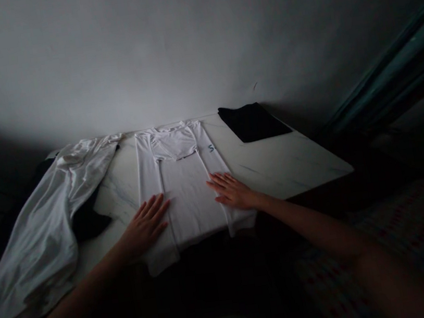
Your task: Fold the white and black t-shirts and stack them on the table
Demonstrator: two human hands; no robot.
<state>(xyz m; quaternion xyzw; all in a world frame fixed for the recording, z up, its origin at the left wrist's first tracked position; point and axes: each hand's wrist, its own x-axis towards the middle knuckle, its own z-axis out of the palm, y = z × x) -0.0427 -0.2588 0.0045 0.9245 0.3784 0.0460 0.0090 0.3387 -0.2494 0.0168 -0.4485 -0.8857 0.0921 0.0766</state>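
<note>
A white long-sleeved shirt (pixel 186 199) lies on the table, its sleeves laid lengthwise along both sides and its lower edge hanging over the front. My left hand (pixel 147 225) rests flat on the left sleeve, fingers spread. On the right sleeve lies my right hand (pixel 232 191), palm down with the fingers extended. Neither hand grips the cloth. A small dark mark shows on the right sleeve, above my right hand.
The marbled white table (pixel 277 171) stands against a pale wall. A folded black cloth (pixel 254 122) lies at the back right. Rumpled white clothing (pixel 48 229) with dark cloth (pixel 88 218) beneath covers the left side. Patterned fabric (pixel 404 237) appears at lower right.
</note>
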